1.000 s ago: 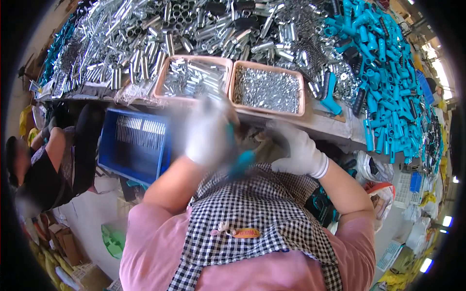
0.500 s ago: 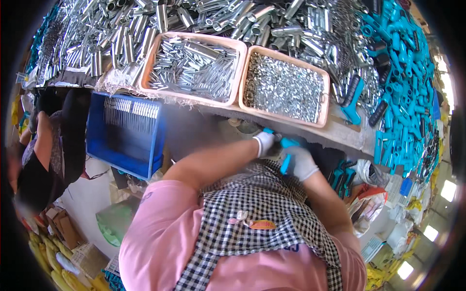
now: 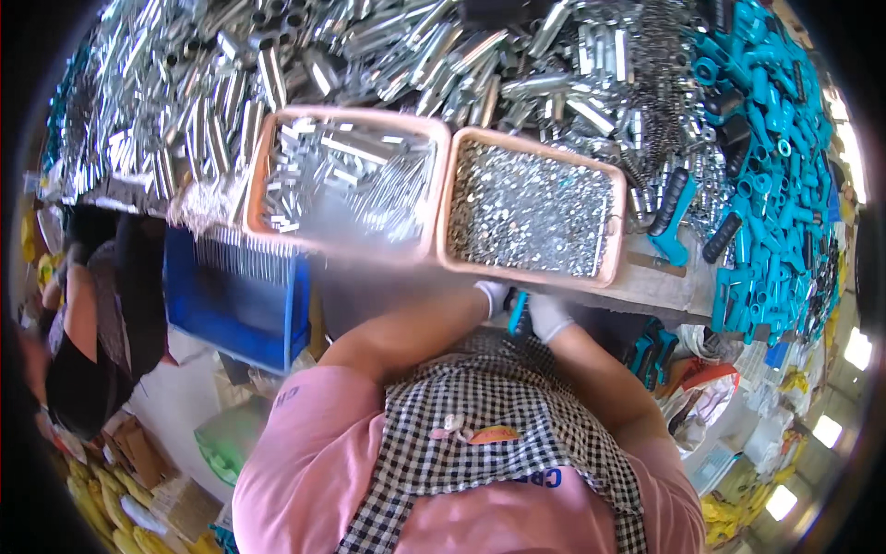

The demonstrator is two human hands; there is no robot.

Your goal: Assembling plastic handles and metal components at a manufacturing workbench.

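Observation:
Both my hands wear white gloves and are close together at the bench's front edge, which partly covers them. Between them a teal part with a black grip [image 3: 520, 316] points down toward my apron; it looks like the teal handles on the bench. My right hand [image 3: 550, 318] is against this handle and seems to hold it, its fingertips hidden. Just left of it, my left hand [image 3: 496, 296] shows only its back and cuff. Its fingers are out of sight under the edge, so what it grips cannot be seen.
On the bench stand a tray of metal rods and tubes [image 3: 441, 198] and a tray of small metal pieces [image 3: 616, 226]. Behind lie heaped metal tubes [image 3: 434, 55]; teal handles [image 3: 771, 157] pile up at right. A blue crate [image 3: 293, 319] hangs at left, near another person [image 3: 88, 360].
Both hands have shifted forward, further under the bench edge, and the right one also leftward. The teal handle now shows upright between them. My view has tipped slightly, so the trays appear lower.

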